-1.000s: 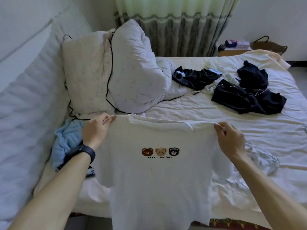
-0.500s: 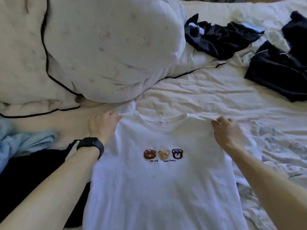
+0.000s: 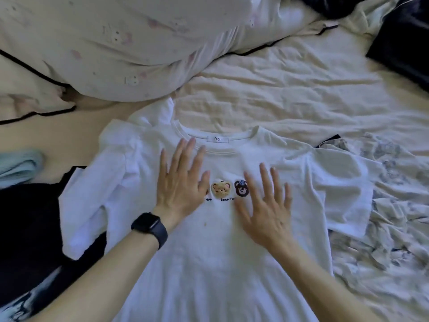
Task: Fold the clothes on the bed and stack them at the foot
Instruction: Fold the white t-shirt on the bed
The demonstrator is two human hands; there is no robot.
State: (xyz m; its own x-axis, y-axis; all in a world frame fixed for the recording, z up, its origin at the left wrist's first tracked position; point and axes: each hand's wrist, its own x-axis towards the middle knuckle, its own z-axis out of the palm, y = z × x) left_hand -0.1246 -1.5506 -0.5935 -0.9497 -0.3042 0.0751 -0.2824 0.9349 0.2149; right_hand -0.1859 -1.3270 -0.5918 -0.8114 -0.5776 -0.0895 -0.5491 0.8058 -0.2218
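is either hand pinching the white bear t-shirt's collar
No, the left hand and right hand lie flat on the white bear t-shirt, fingers straight.

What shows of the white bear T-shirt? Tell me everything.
The white T-shirt lies front up, flat on the bed sheet, collar away from the person. It looks like soft cotton knit, with a ribbed round neck, a neck label, embroidered bear heads above small lettering, and a small yellowish spot. Both short sleeves are spread and creased; one overlaps a dark garment. The left hand and right hand press flat on the chest, fingers straight.
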